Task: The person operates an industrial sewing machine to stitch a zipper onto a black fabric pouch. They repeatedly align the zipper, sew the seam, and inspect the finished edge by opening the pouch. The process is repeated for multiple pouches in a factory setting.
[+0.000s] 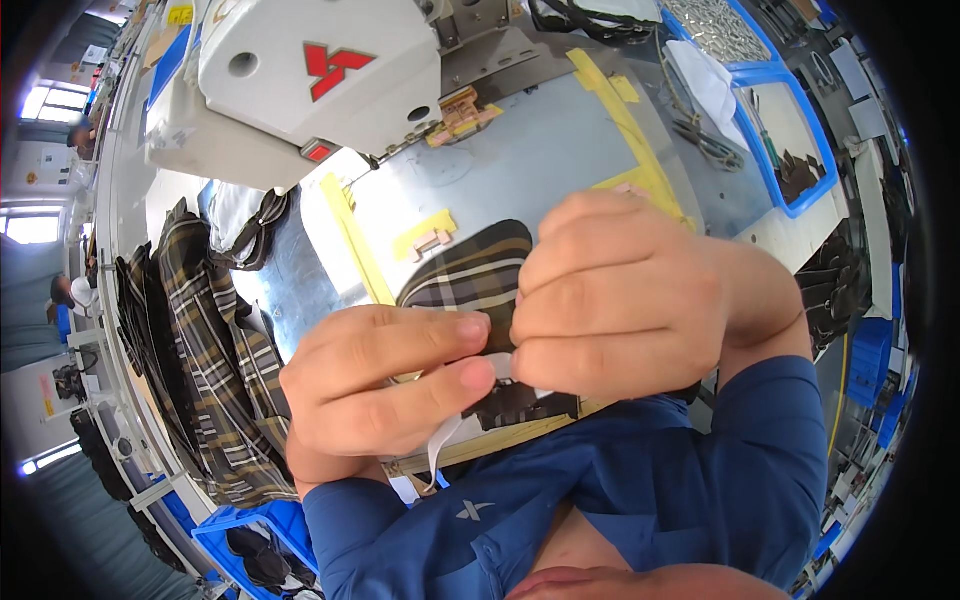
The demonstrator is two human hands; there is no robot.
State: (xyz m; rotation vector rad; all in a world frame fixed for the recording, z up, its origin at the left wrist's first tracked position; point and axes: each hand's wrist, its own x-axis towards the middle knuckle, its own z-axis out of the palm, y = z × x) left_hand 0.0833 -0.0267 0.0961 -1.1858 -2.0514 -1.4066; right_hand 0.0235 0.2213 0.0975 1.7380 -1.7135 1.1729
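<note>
In front of my chest both hands are close together over a plaid fabric piece (478, 262) in brown, black and white. My left hand (375, 375) is closed, its fingertips pressed on a narrow white strip (437, 455) whose loose end hangs down beneath. My right hand (620, 300) is curled tight beside it, knuckles up; what its fingertips grip is hidden. A pale bit of strip shows between the two hands. Just below them lies a dark piece (515, 402), partly covered, its kind unclear.
A white sewing machine head (310, 80) stands over the metal work plate (560, 130), which bears yellow tape (625, 120). Stacked plaid fabric pieces (200, 350) lie at left. Blue trays (787, 140) with metal parts and tools stand at far right; a blue crate (255, 530) is lower left.
</note>
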